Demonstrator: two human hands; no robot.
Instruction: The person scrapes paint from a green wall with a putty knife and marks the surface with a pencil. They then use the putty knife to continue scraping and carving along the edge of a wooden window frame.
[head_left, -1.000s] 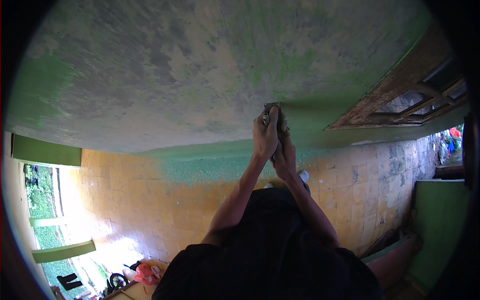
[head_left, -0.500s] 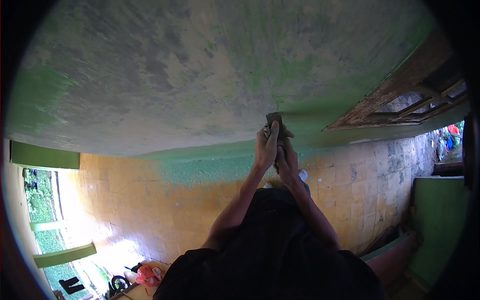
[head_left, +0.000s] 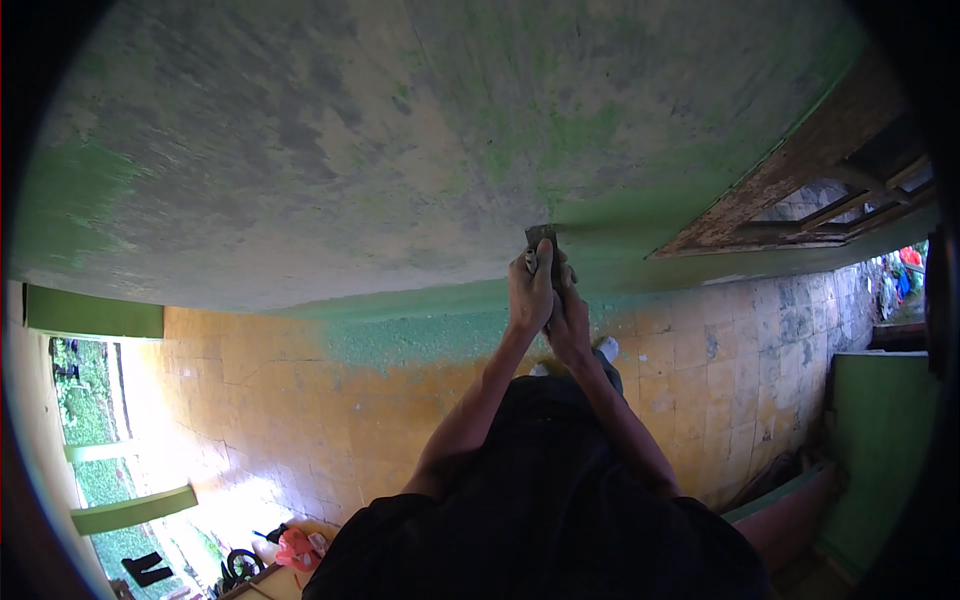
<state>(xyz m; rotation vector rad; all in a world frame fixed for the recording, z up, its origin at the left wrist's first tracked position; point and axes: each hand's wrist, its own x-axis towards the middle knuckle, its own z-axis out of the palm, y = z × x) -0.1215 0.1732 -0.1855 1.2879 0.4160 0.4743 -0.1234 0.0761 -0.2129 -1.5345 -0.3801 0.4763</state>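
Observation:
A flat-bladed scraper (head_left: 541, 234) meets the wall (head_left: 400, 200), its dark blade against the surface where grey, scraped patches border green paint. My left hand (head_left: 528, 293) is closed around the scraper, with the thumb stretched up along it toward the blade. Just to the right, my right hand (head_left: 570, 322) is wrapped on the lower part of the same tool. Most of the handle is hidden by the fingers. Paint flakes and greenish dust (head_left: 420, 340) lie on the floor along the foot of the wall.
A weathered wooden window frame (head_left: 760, 225) is set in the wall at right. Yellowish tiles (head_left: 300, 400) cover the floor. A green low wall (head_left: 880, 420) stands at right; a pink plastic bag (head_left: 297, 550) is at lower left. My feet (head_left: 607, 348) are below my hands.
The scraper and both hands have shifted slightly left, and the blade is more upright. My right hand's fingers, which stuck out to the right, are now drawn in against the tool.

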